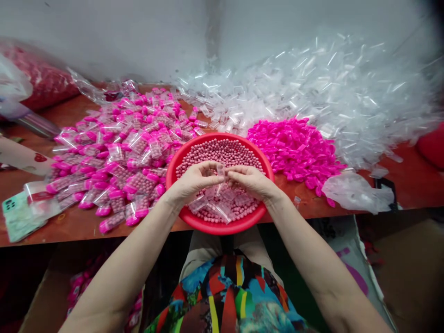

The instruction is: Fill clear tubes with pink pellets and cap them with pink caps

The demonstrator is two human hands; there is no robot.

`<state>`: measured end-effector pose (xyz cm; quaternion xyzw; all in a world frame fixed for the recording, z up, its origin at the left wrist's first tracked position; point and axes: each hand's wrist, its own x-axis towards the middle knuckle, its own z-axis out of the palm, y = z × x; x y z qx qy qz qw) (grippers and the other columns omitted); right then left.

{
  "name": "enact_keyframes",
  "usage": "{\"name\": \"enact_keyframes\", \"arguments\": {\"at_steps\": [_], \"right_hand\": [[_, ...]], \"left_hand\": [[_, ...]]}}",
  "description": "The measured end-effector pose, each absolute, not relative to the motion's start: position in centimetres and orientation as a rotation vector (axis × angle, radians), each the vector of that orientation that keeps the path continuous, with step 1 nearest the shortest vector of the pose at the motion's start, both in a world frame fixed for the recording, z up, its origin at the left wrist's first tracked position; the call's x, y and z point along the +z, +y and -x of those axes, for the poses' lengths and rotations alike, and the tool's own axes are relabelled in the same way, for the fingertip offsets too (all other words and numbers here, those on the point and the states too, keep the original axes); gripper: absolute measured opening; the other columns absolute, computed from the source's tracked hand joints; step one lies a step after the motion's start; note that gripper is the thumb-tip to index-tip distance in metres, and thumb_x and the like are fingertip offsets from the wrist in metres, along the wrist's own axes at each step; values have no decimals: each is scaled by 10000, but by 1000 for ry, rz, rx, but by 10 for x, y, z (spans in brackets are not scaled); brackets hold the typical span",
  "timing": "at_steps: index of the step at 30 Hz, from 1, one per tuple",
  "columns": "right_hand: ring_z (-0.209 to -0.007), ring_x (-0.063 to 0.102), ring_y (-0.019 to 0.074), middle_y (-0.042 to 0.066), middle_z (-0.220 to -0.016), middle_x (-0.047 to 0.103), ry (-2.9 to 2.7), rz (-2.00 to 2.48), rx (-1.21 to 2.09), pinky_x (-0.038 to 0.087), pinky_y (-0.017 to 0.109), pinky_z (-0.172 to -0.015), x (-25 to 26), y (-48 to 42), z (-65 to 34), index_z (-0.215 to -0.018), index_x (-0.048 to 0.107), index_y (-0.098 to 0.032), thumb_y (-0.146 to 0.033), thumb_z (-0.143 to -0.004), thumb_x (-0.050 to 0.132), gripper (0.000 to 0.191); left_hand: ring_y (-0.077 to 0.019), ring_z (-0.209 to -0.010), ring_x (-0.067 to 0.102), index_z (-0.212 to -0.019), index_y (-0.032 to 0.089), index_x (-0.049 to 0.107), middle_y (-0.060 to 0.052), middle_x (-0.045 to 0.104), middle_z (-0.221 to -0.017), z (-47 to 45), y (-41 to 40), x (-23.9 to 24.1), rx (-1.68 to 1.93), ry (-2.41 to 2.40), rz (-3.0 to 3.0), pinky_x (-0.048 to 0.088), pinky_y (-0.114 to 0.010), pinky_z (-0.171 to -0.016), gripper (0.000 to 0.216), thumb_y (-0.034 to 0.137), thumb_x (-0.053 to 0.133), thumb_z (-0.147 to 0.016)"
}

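Observation:
Over a red basin point(173, 203) of small pink beads point(222, 150), my two hands meet at the fingertips. My left hand point(199, 179) is closed in a pinch on a small clear plastic container point(221, 170). The fingers of my right hand point(250, 179) are pinched together at the container's other side; whether they grip it or something tiny is hidden. Below the hands, several clear containers point(222, 210) lie on the beads.
Left of the basin is a heap of bead-filled containers with pink caps point(132, 157). Loose pink caps point(294, 150) are piled to the right, with clear containers point(329, 92) heaped behind them. A phone point(21, 217) and a plastic bag point(359, 189) lie near the table's front edge.

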<state>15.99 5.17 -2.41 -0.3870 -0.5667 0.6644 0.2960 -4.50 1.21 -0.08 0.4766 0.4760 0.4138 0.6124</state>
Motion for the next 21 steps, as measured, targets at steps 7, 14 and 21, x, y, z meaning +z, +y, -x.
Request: {"name": "enact_keyframes", "arguments": {"at_steps": [7,14,21], "right_hand": [[-974,703,225,88,-1038,761,-1840,1254,694,541,399,-916,-26,59,-189,-1025,721,-181,-257,-907,528,239],[-965,715,224,88,-1042,764,-1832,1218,565,556,387,-905,-34,46,-193,-1034,708,-194,-252,-930,503,238],[-939,714,220,81,-1045,761,-1786,1229,610,564,383,-881,-34,47,-194,-1048,706,-201,-273,-932,509,240]], "left_hand": [[-272,-956,597,-866,105,662,-151,633,-967,45,55,-6,387,1700,-2236,458,-417,-915,174,94,492,-831],[-252,-948,611,-765,134,651,-138,658,-948,-15,84,-45,402,1546,-2121,456,-356,-914,172,37,508,-776],[-168,-753,628,-893,137,653,-34,687,-820,-5,95,-57,642,1493,-1842,500,-278,-718,181,200,645,-724]]}}
